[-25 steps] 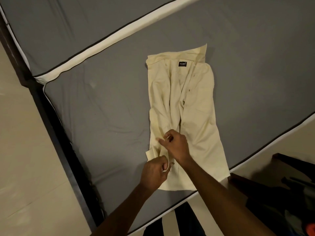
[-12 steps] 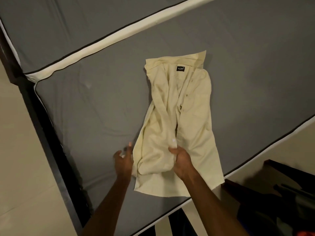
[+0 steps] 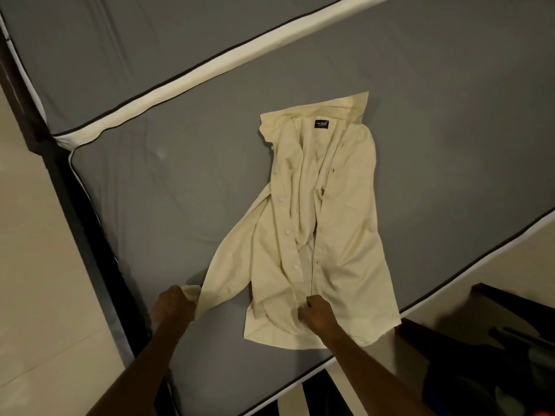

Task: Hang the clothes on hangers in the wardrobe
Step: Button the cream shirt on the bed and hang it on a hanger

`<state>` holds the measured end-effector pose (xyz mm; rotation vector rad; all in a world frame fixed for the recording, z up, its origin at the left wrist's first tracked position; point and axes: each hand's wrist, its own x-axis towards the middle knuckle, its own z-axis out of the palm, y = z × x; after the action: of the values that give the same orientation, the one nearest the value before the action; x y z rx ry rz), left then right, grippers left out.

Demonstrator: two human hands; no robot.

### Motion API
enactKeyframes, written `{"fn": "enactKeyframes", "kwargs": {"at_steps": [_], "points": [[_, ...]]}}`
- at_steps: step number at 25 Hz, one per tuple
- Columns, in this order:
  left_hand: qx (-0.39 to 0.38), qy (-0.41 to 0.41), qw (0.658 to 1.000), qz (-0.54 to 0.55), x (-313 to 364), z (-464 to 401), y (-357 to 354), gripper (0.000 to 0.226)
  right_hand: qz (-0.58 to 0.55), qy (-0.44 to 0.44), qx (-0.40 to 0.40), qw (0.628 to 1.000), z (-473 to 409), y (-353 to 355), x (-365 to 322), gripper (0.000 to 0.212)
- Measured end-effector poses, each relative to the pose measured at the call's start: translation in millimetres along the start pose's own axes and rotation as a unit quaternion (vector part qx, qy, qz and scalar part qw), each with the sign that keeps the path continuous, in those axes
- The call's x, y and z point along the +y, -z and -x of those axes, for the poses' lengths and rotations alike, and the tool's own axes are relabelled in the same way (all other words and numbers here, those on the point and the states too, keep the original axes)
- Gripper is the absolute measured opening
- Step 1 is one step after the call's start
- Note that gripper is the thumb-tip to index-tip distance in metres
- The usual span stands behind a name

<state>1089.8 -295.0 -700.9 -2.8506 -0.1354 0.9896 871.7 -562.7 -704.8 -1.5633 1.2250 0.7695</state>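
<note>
You are opening the yellow shirt near the mattress's front edge — left hand grips its sleeve, right hand pinches the front. Next — find a hanger.

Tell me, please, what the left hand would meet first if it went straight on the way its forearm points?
Probably the shirt: the left hand already grips its pulled-out edge, and the forearm points up and slightly right, toward the cloth over the mattress. Depth is unclear.
</note>
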Motion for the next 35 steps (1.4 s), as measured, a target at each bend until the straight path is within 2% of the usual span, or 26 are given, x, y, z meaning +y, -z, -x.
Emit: {"fn": "enactKeyframes", "kwargs": {"at_steps": [2,4,7,10,11,13,16,18,19,20,22,23,24,25,27,29,31,33,35], "points": [[0.051,-0.046,0.997,-0.034,24,5,16,0.027,0.017,0.046,0.038,0.998,2,15,-14,0.013],[0.126,-0.108,0.986,-0.012,66,9,34,0.021,0.012,0.069,0.122,0.99,-4,35,-37,0.013],[0.189,-0.225,0.945,0.146,140,18,50,0.032,0.003,0.107,0.226,0.968,-22,70,-70,0.009],[0.176,-0.284,0.908,0.254,215,30,57,0.024,-0.026,0.136,0.277,0.951,-46,108,-100,0.012],[0.158,-0.277,0.906,0.279,237,30,59,0.027,-0.034,0.149,0.295,0.943,-53,122,-110,0.012],[0.136,-0.24,0.911,0.307,279,19,67,0.045,-0.057,0.179,0.326,0.926,-74,151,-132,0.014],[0.095,-0.132,0.927,0.337,329,-28,83,0.074,-0.078,0.215,0.357,0.906,-107,188,-165,0.019],[0.063,-0.073,0.93,0.356,354,-60,94,0.082,-0.093,0.245,0.377,0.888,-130,211,-189,0.024],[0.032,-0.059,0.912,0.404,364,-72,101,0.075,-0.093,0.245,0.383,0.886,-142,221,-201,0.029],[0.0,-0.057,0.879,0.473,370,-78,110,0.059,-0.079,0.229,0.386,0.89,-154,231,-213,0.038],[-0.073,-0.041,0.794,0.602,379,-84,124,0.025,-0.024,0.154,0.374,0.914,-174,247,-231,0.058],[-0.119,-0.036,0.761,0.636,383,-86,131,0.02,0.0,0.111,0.363,0.925,-181,255,-236,0.061],[-0.135,-0.046,0.747,0.65,383,-86,136,0.026,0.017,0.082,0.353,0.932,-187,261,-238,0.059],[-0.109,-0.07,0.753,0.645,382,-84,140,0.032,0.026,0.072,0.342,0.937,-190,267,-237,0.052],[0.004,-0.122,0.787,0.604,381,-76,151,0.032,0.025,0.077,0.328,0.941,-193,275,-234,0.042],[0.135,-0.165,0.836,0.505,378,-76,167,0.029,0.028,0.087,0.322,0.942,-191,277,-236,0.051],[0.25,-0.216,0.879,0.345,375,-75,175,0.034,0.061,0.088,0.319,0.942,-191,274,-239,0.071],[0.316,-0.271,0.875,0.249,378,-70,176,0.046,0.077,0.083,0.324,0.939,-194,267,-242,0.07],[0.298,-0.345,0.867,0.203,390,-60,161,0.07,0.055,0.091,0.346,0.932,-200,264,-244,0.055]]}}
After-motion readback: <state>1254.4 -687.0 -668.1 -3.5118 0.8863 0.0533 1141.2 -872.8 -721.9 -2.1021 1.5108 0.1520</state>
